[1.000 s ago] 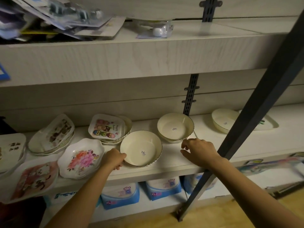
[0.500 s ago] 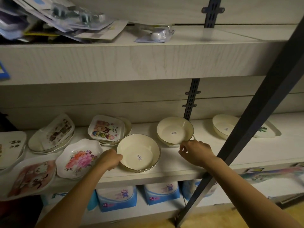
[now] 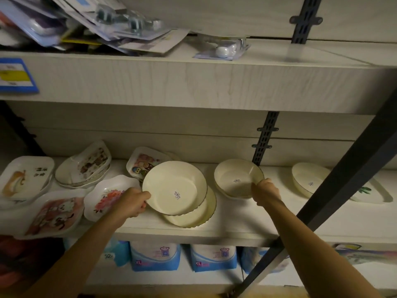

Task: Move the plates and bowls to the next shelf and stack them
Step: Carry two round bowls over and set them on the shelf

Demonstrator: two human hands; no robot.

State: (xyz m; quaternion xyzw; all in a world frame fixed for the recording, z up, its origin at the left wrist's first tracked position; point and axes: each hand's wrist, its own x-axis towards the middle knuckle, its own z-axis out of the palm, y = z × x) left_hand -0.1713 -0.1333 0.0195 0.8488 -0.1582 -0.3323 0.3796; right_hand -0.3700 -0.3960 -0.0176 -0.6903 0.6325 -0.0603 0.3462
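At mid-frame on the pale wooden shelf (image 3: 225, 232), my left hand (image 3: 132, 202) pinches the tilted cream shallow plate (image 3: 174, 188) while my right hand (image 3: 265, 190) grips the cream round bowl (image 3: 237, 178) — I'd lift both level, clear of neighbours.

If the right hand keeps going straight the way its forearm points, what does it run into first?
It already grips the rim of the deeper cream bowl; the right hand would push across that bowl first, then probably reach the shelf's back wall. Depth is unclear.
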